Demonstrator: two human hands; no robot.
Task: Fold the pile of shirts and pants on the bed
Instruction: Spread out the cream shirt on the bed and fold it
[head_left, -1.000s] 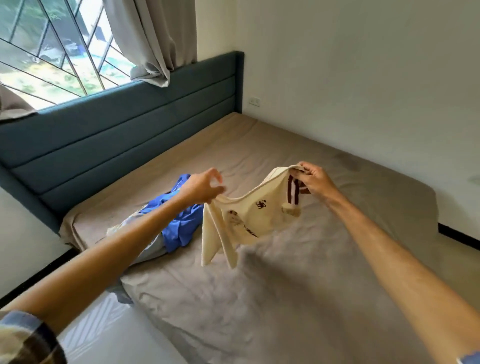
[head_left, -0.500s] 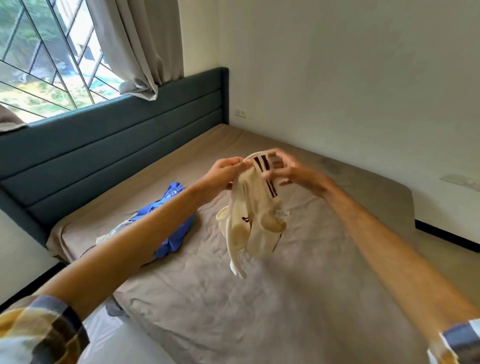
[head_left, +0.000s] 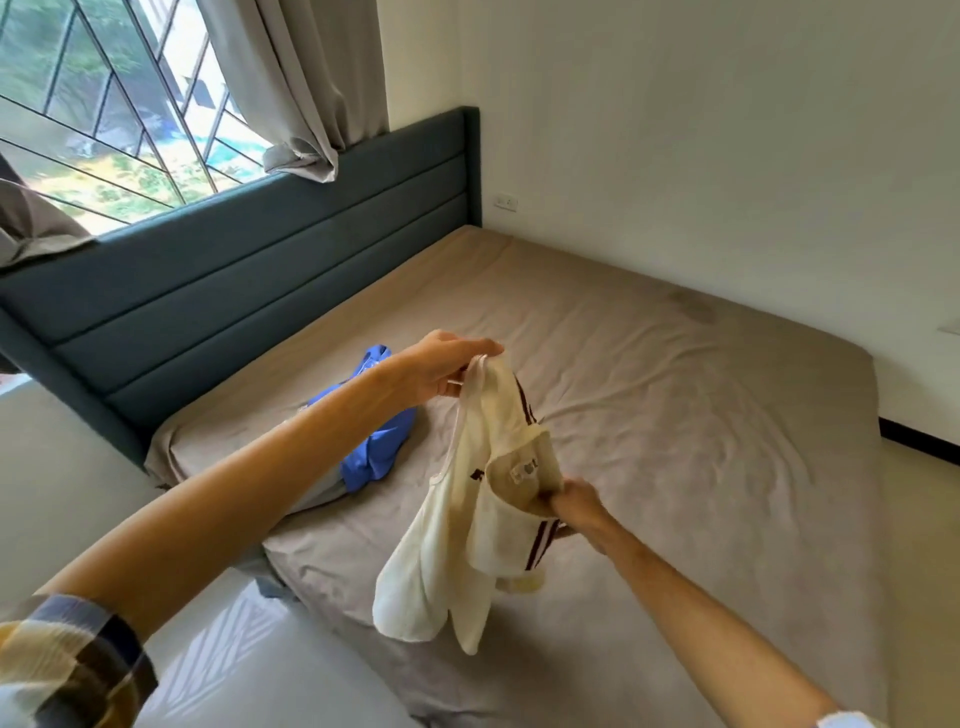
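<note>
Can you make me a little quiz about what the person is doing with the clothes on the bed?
1. True or false: the cream shirt lies flat on the bed.
2. Which hand grips the shirt higher up? A) left hand B) right hand
3. What colour is the garment lying on the bed behind the left arm?

Key:
1. False. Both hands hold it up in the air.
2. A. The left hand pinches the top edge; the right hand grips lower down, near the dark stripes.
3. Blue.
</note>
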